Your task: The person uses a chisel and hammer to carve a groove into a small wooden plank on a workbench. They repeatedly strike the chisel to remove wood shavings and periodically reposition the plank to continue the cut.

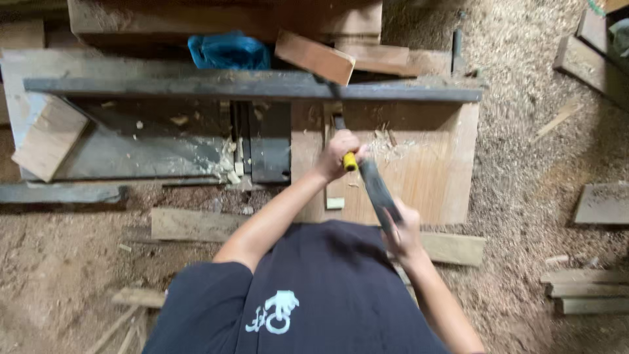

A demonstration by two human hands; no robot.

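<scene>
Gripping a yellow-handled steel chisel (347,147), the left hand (337,154) clenches over a flat wooden board (432,170).
Right hand (403,229) grasps a dark hammer (379,190); pale shavings (393,147) litter the grain.

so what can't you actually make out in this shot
Head view:
- Chisel tip: hidden by the left hand gripping it.
- Dark tool in the right hand: motion-blurred, kind unclear.
- Blue bag: contents hidden.
- Board near edge: covered by the person's torso.

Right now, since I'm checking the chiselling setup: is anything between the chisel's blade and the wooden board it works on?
Nothing visible. The left hand grips the yellow-handled chisel, blade down against the wooden board; only loose shavings lie nearby. The right hand holds a dark striking tool over the handle.
</scene>
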